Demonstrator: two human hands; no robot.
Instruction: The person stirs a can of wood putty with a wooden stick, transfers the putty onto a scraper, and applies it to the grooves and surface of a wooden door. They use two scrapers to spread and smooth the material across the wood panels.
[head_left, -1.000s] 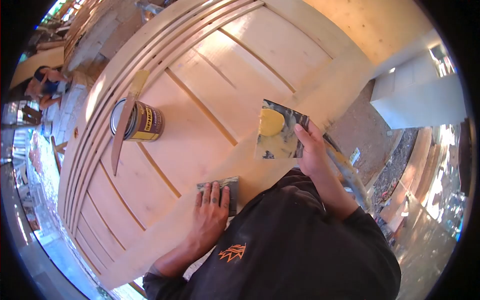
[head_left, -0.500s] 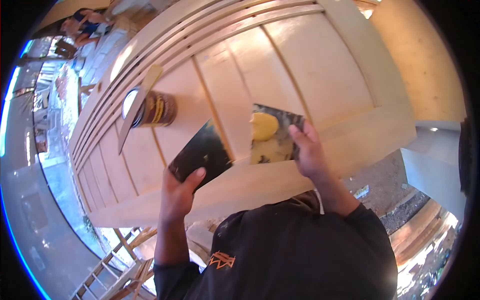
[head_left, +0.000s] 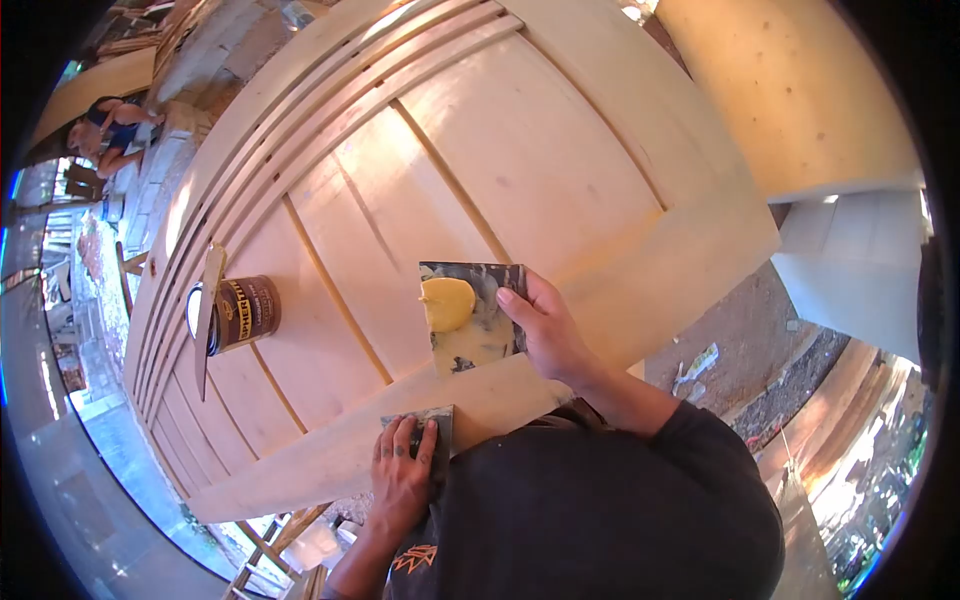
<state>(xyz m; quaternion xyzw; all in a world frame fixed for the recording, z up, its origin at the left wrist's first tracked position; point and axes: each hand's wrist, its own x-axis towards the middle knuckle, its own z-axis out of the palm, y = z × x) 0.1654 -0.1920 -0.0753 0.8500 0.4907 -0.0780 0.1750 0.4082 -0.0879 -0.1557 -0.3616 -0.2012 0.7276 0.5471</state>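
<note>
My right hand [head_left: 550,325] grips a flat dark putty board [head_left: 490,340] by its right edge, thumb on top. A thick lump of yellow putty [head_left: 447,304] sits on the board's left part, with smears around it. Lower down, my left hand [head_left: 402,465] is closed over a dark flat scraper [head_left: 440,432], its fingers lying along the blade near the door's front edge. Beneath both hands lies a pale wooden door [head_left: 610,290] with grooved panels and slats.
A brown labelled can [head_left: 250,310] stands on the door's left part with a wooden stick [head_left: 210,305] across its top. Another wooden panel [head_left: 800,110] is at the upper right. A person [head_left: 115,135] sits far back at the upper left.
My left hand has brought the scraper down toward my body, to the door's front edge. The putty board in my right hand has moved left and slightly lower in view, as the view shifted.
</note>
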